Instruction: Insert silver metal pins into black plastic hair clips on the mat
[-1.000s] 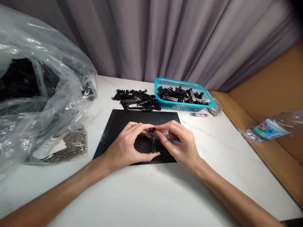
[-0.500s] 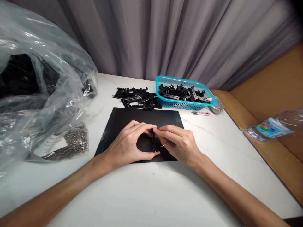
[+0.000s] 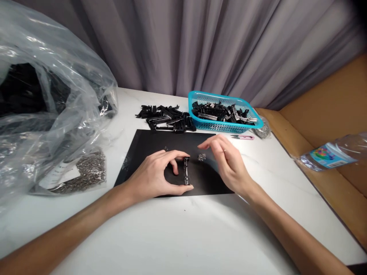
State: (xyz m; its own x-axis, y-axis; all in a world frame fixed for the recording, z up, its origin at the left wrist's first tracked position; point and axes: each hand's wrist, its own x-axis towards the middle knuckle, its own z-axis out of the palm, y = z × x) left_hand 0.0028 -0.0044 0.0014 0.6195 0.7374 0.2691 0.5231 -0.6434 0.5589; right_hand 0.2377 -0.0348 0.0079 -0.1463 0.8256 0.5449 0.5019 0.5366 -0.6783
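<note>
My left hand (image 3: 156, 172) grips a narrow black plastic part (image 3: 186, 172) by its two ends, between thumb and fingers, above a black mat (image 3: 143, 147). My right hand (image 3: 226, 162) is raised over the mat's right side, apart from that part, with its fingers curled. A thin, pale rod (image 3: 243, 199) shows below this hand near the wrist; most of it is hidden, and its kind cannot be made out. Just left of the right hand lies a small heap of tiny shiny metal pieces (image 3: 202, 157). A few more tiny pieces (image 3: 166, 148) lie behind my left hand.
Black plastic parts (image 3: 169, 119) are piled behind the mat, beside a blue basket (image 3: 220, 126) holding more. Pink-handled snips (image 3: 243, 137) lie before it. At left are a large clear bag (image 3: 77, 84) and a packet of small metal pieces (image 3: 90, 172). A bottle (image 3: 332, 154) lies at right.
My right hand has drawn away from the black part, moving right and uncovering the heap of metal pieces. My left hand still holds the part, whose long face now shows more.
</note>
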